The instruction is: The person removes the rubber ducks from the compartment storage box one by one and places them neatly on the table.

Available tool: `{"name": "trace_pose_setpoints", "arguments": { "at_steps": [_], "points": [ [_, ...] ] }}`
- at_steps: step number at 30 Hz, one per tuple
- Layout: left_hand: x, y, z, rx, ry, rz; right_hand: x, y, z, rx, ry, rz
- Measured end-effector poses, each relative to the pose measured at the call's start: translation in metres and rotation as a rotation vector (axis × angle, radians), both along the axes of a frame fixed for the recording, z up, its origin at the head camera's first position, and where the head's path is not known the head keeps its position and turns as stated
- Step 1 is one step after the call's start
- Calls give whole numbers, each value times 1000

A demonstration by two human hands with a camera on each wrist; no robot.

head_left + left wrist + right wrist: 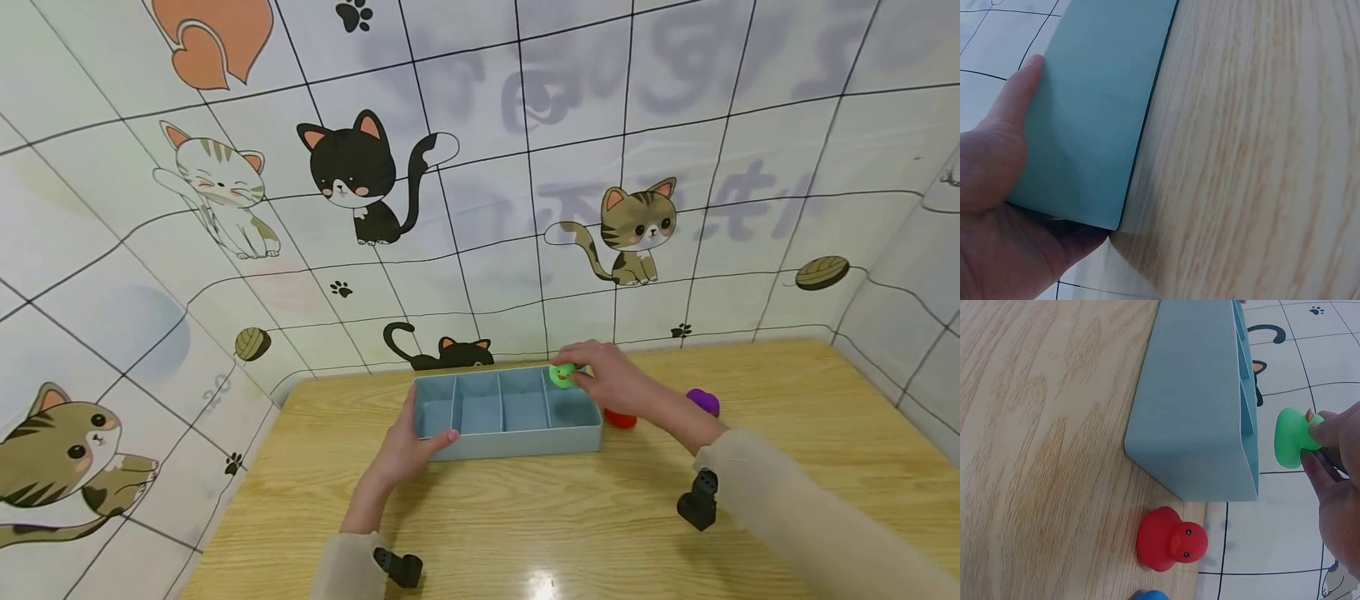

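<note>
A pale blue divided box (517, 444) stands on the wooden table, its compartments in a row. My left hand (401, 446) grips its left end, thumb along the front wall and fingers around the end. In the left wrist view the thumb lies on the box's long side (1097, 119). With my right hand (611, 375) I pinch a green rubber duck (561, 377) between thumb and fingers. It is over the back of the rightmost compartment in the head view; the right wrist view shows the duck (1291, 439) above the open top.
A red rubber duck (1163, 540) sits just off the box's right end, with a blue object (1150, 595) partly in frame beside it. Farther right is a purple object (703, 403), partly behind my right forearm. A cat-patterned wall (510, 208) rises behind the table (517, 517).
</note>
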State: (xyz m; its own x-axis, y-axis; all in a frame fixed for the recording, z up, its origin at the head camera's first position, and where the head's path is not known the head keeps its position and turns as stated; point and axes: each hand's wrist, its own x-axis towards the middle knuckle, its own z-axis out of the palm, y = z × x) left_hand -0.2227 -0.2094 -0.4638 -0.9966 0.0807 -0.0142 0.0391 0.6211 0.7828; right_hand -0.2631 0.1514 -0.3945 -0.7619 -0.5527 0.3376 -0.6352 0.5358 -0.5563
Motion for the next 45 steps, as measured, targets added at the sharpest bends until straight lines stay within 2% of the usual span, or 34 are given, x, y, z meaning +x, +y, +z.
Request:
{"name": "trace_pose_setpoints", "arguments": {
  "at_steps": [16,31,38,45],
  "points": [
    [2,-1,4,-1,-32,-18,3,42,3,56,43,-50],
    [1,-2,2,-22,-29,-27,6,91,-1,72,121,-92],
    [1,-2,3,-20,-33,-35,11,113,0,64,68,-191],
    [0,-1,4,-10,-46,-23,15,132,2,64,55,-213]
  ]
}}
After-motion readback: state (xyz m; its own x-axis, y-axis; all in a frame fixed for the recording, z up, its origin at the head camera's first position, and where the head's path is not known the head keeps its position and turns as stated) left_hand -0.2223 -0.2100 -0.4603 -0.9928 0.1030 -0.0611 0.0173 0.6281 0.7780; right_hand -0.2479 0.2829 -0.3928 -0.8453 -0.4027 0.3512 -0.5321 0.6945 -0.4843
